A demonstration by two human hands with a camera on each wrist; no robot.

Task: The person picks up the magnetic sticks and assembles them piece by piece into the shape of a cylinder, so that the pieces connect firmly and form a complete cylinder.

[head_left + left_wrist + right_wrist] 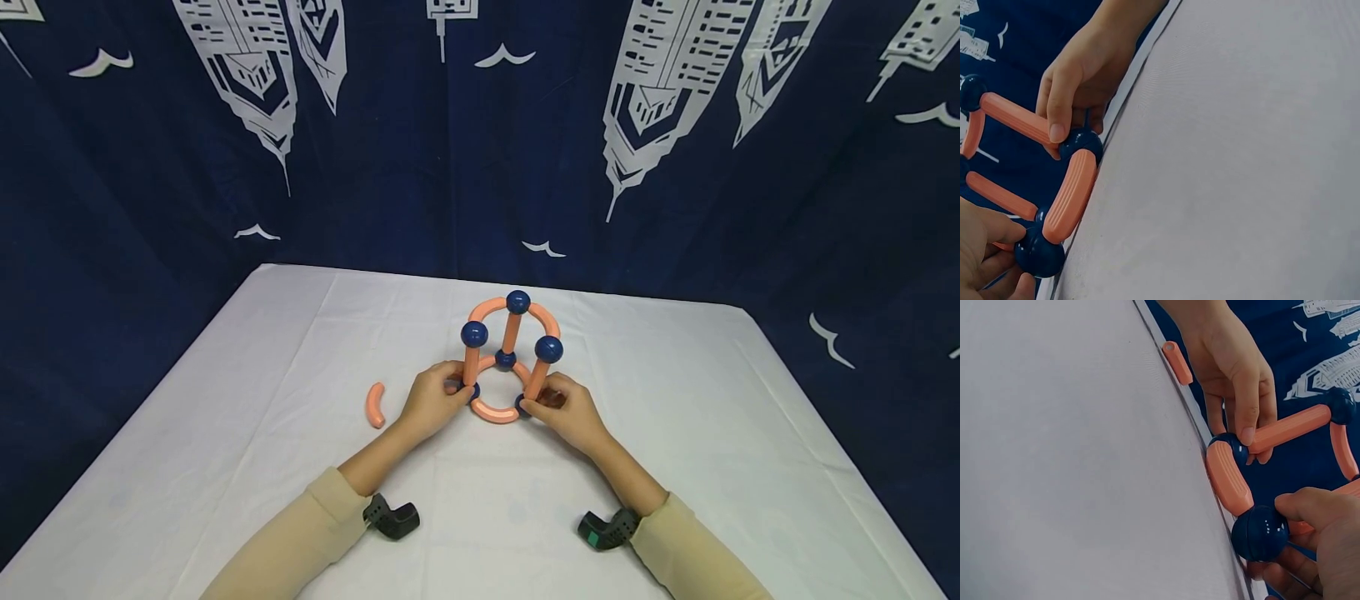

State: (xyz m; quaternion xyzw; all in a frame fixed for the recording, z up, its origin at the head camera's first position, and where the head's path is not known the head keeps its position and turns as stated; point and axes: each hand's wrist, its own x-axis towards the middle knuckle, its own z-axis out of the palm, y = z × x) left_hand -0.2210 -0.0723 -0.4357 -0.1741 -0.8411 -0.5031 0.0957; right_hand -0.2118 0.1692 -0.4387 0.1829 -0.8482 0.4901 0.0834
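Note:
A toy frame of orange rods and blue balls stands on the table. Its lower ring has three curved rods (495,414) and three balls; straight rods (512,333) rise to three upper balls (518,302). Two curved rods join the upper balls along the back left and back right. My left hand (432,402) pinches the lower left ball (1040,255) with thumb and fingers. On the other side my right hand (573,415) grips the lower right ball (1260,534), fingertips beside the upright's foot. Both hands partly hide these balls in the head view.
A loose curved orange rod (375,406) lies left of the frame, near the left forearm. White cloth covers the table (480,517). Behind it hangs a dark blue curtain (450,167) with white building prints. Black wrist cameras (393,518) sit at both cuffs.

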